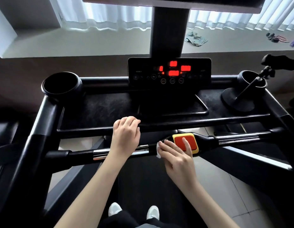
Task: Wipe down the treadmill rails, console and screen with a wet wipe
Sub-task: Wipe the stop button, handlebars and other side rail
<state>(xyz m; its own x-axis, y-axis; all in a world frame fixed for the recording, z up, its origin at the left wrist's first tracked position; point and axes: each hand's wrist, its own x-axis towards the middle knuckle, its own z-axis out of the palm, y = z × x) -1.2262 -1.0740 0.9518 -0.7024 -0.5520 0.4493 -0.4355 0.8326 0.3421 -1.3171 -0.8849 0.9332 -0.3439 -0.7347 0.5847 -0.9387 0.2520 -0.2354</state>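
White sheer curtains (110,15) backlit by daylight, pale window ledge (93,41), crumpled cloth (195,38), tiled floor (251,203)

I see a windowsill (93,41) under white curtains (110,14); a crumpled teal cloth (195,38) lies on it, and dark straps (276,37) sit further right on the same sill.

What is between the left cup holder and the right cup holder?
In the head view, the console panel with red lit digits stands between the left cup holder and the right cup holder.
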